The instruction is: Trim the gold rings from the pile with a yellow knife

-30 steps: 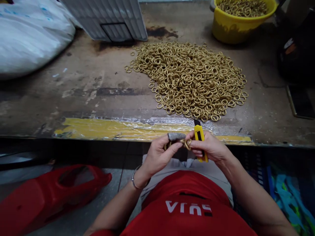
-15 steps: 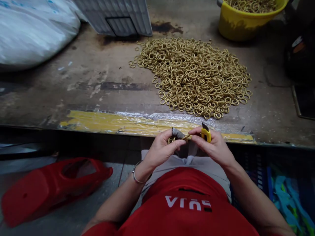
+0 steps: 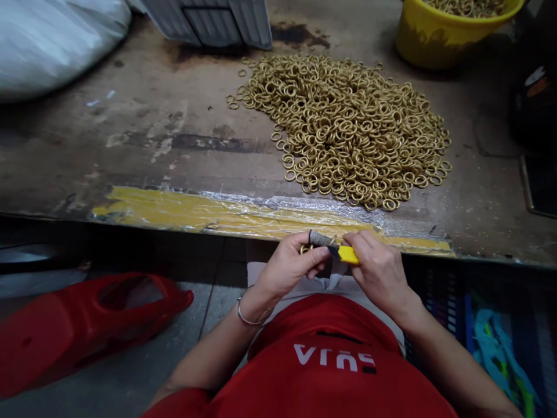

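Several gold rings (image 3: pixel 306 249) are in my left hand (image 3: pixel 287 261), which is closed round them at the table's front edge. A grey cover wraps its index finger, and one ring stands up near that fingertip. My right hand (image 3: pixel 378 268) grips a yellow cutter (image 3: pixel 348 254), its dark blade pointing left and meeting the ring area by my left thumb. Beyond both hands a large heap of gold rings (image 3: pixel 348 128) lies spread on the brown table (image 3: pixel 143 128).
A yellow tub (image 3: pixel 435 35) of rings stands at the back right, a grey crate (image 3: pixel 217 23) at the back. White sack (image 3: pixel 52 46) lies at the left. Yellow tape (image 3: pixel 174 212) covers the front edge. Below left is a red stool (image 3: pixel 96 325).
The cutter, upright before in my right hand, now points left with its blade at the ring by my left hand. The view has shifted slightly.
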A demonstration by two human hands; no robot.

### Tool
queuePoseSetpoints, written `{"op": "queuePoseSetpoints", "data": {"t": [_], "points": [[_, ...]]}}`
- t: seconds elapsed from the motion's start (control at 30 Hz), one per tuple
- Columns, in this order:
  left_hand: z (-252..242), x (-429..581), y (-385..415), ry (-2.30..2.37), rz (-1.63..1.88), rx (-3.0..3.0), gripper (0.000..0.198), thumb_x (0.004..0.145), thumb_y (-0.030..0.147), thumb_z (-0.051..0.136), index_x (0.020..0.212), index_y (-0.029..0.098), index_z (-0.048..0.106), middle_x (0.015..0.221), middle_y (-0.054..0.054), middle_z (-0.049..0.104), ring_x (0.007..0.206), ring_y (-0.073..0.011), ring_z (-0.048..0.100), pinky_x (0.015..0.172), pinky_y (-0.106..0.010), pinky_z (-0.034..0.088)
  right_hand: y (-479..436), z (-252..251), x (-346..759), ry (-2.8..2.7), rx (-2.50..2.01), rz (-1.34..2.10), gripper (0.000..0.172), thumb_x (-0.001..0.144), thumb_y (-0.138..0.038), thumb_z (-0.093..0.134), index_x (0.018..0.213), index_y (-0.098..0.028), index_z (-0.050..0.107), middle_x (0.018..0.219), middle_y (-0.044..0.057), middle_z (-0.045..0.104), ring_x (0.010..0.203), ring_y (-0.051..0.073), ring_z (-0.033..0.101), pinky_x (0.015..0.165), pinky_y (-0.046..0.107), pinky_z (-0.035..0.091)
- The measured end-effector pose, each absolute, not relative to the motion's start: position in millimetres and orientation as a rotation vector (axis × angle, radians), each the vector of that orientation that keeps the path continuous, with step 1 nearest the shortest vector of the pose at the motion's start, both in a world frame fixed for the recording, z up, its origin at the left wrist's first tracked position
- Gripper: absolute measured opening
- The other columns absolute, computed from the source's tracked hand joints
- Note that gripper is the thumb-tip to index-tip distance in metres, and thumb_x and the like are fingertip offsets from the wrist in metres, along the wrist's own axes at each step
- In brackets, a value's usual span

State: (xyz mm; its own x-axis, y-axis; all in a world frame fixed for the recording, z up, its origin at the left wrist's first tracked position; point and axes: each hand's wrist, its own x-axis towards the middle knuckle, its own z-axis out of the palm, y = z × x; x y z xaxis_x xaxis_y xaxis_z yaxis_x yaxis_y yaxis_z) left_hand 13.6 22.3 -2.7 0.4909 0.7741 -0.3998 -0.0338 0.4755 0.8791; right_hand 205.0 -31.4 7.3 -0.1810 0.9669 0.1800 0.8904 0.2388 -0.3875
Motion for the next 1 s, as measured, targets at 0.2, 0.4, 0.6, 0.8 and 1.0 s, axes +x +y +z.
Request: {"op": "queuePoseSetpoints", "data": {"t": [0.2, 0.4, 0.6, 0.8, 1.0], "points": [[-2.3, 13.2, 25.6, 0.96, 0.657, 1.17, 0.025, 0.08, 0.038, 0.075, 0.081, 0.014, 0.069, 0.058, 0.003, 0.057, 0.048, -0.0071, 0.048, 0.046, -0.019, 0.039, -26.2, 6.3, 196.3, -2.243, -1.829, 0.117, 0.028, 0.084, -0.003, 0.045, 0.096, -0.016, 0.066, 0.086, 0.008, 0.069, 0.068, 0.017, 0.059, 0.06, 0.028, 0.037], [20.9, 6.7, 23.2, 0.876, 0.703, 1.338, 0.014, 0.079, 0.022, 0.074, 0.069, 0.016, 0.067, 0.065, 0.0, 0.061, 0.06, -0.0108, 0.052, 0.057, -0.023, 0.044, 0.3, 1.6, 209.4, -2.156, -2.215, 0.039, 0.024, 0.087, -0.005, 0.046, 0.094, -0.017, 0.065, 0.084, 0.01, 0.071, 0.064, 0.018, 0.058, 0.056, 0.031, 0.03], [10.0, 0.2, 25.6, 0.732, 0.533, 1.041, 0.03, 0.082, 0.043, 0.074, 0.076, 0.015, 0.062, 0.06, 0.002, 0.053, 0.048, -0.007, 0.042, 0.041, -0.018, 0.034, 31.4, 5.7, 232.3, -1.976, -2.081, -0.118, 0.021, 0.091, -0.012, 0.049, 0.101, -0.017, 0.067, 0.098, 0.01, 0.07, 0.078, 0.02, 0.061, 0.063, 0.031, 0.035], [-15.8, 9.7, 32.0, 0.65, 0.633, 0.613, 0.04, 0.07, 0.042, 0.086, 0.087, 0.016, 0.061, 0.065, 0.001, 0.059, 0.048, -0.0067, 0.046, 0.036, -0.013, 0.029, 63.6, 2.5, 231.4, -1.994, -2.191, -0.065, 0.014, 0.094, -0.021, 0.056, 0.091, -0.015, 0.068, 0.096, 0.012, 0.068, 0.073, 0.019, 0.058, 0.06, 0.03, 0.031], [-18.9, 15.0, 42.3, 0.487, 0.622, 0.378, 0.038, 0.077, 0.047, 0.075, 0.084, 0.011, 0.068, 0.063, -0.004, 0.061, 0.047, -0.0103, 0.054, 0.031, -0.015, 0.029, 56.5, 15.6, 236.6, -1.675, -1.778, 0.304, 0.016, 0.093, -0.029, 0.057, 0.087, -0.018, 0.067, 0.083, 0.006, 0.066, 0.075, 0.018, 0.059, 0.07, 0.031, 0.042]]}}
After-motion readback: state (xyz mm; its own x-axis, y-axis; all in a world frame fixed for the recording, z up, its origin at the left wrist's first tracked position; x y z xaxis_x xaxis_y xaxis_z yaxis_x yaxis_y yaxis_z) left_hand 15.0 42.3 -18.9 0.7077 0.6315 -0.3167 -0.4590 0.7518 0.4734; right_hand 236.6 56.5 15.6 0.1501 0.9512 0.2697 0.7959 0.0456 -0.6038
